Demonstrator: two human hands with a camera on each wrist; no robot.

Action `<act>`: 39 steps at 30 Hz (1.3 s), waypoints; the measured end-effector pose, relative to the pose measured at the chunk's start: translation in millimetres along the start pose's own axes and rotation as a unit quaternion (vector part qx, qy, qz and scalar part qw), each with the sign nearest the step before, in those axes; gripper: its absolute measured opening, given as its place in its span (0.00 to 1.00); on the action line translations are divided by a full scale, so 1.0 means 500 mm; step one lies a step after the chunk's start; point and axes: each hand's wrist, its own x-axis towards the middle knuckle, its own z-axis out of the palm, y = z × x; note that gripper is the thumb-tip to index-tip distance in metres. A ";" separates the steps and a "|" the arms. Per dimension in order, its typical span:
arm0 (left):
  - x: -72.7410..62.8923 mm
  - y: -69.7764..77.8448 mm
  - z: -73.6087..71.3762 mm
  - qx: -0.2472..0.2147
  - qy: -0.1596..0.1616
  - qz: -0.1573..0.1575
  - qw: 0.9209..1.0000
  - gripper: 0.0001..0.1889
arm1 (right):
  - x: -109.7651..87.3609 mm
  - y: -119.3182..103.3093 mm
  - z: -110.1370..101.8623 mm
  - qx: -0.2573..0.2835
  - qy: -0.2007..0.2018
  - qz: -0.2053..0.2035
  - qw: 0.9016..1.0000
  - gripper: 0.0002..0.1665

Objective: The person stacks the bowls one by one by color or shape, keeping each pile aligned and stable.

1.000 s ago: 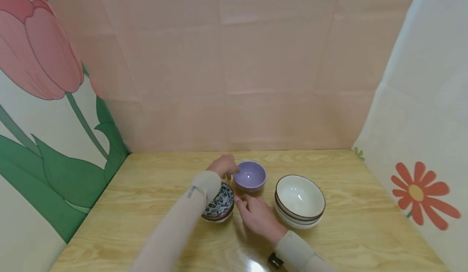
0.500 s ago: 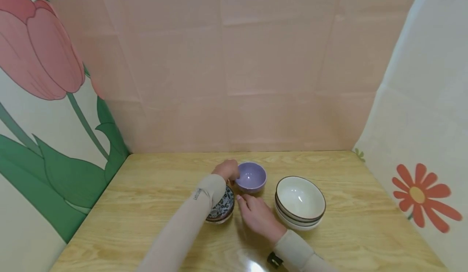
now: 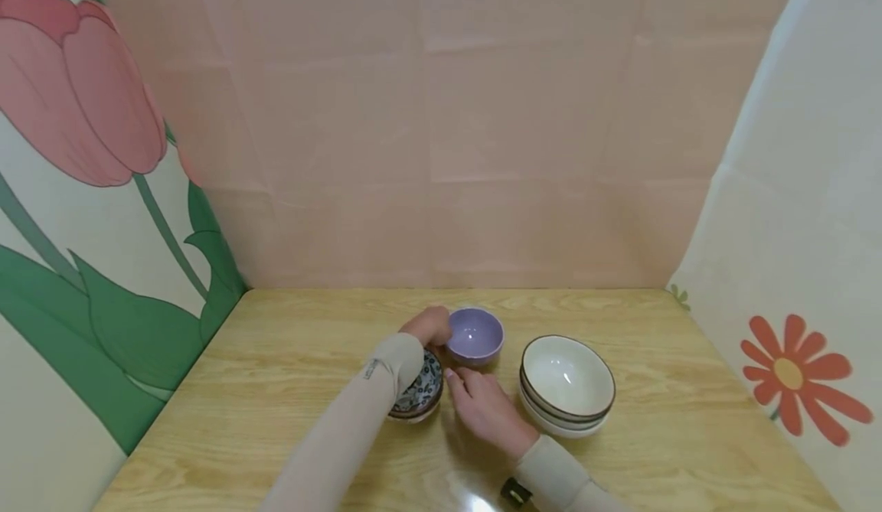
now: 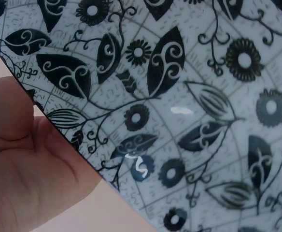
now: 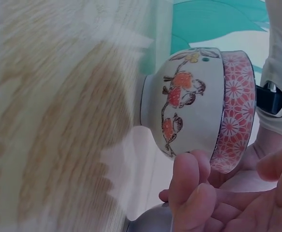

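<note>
My left hand [image 3: 432, 326] reaches over a dark floral-lined bowl [image 3: 420, 391] to its far side, next to the purple bowl [image 3: 477, 336]. Its fingers are mostly hidden, so their hold is unclear; one fingertip shows near the purple bowl's rim in the right wrist view. The patterned bowl's leafy inside [image 4: 179, 106] fills the left wrist view. Birds and a red flowered band decorate its outside [image 5: 194, 104]. Beside that bowl my right hand [image 3: 485, 409] stays low, fingers loosely bent, with a gap between fingers and thumb; contact with the bowl is unclear.
A stack of white, brown-rimmed bowls [image 3: 566, 378] stands right of my right hand. The wooden table [image 3: 296, 351] meets a pink cloth backdrop [image 3: 427, 129] at its far edge. Flower-printed sheets [image 3: 792, 366] flank both sides.
The left hand's fingers, earlier reaching across the purple bowl's edge, have drawn in and the hand has shifted slightly right and down. The right hand and bowls stay nearly still.
</note>
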 end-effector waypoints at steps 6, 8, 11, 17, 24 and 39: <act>-0.001 -0.007 -0.003 -0.006 -0.006 0.023 1.000 0.07 | -0.004 0.003 0.006 0.004 -0.004 0.000 1.000 0.24; -0.001 -0.010 -0.008 -0.010 -0.009 0.031 0.999 0.07 | -0.003 0.003 0.006 0.005 -0.001 -0.006 1.000 0.23; -0.002 -0.013 -0.020 -0.017 -0.009 0.039 0.999 0.09 | -0.002 0.003 0.006 0.004 0.008 -0.019 1.000 0.24; -0.010 -0.025 -0.040 -0.053 0.001 0.055 0.997 0.06 | 0.003 0.000 0.004 0.002 0.020 -0.028 0.999 0.25; -0.029 -0.051 -0.060 -0.073 0.050 0.111 0.990 0.10 | 0.003 -0.002 0.002 0.017 0.005 -0.029 0.999 0.25; -0.110 -0.072 -0.107 -0.127 0.144 0.117 0.974 0.17 | 0.004 0.007 -0.002 0.013 0.015 -0.016 1.000 0.25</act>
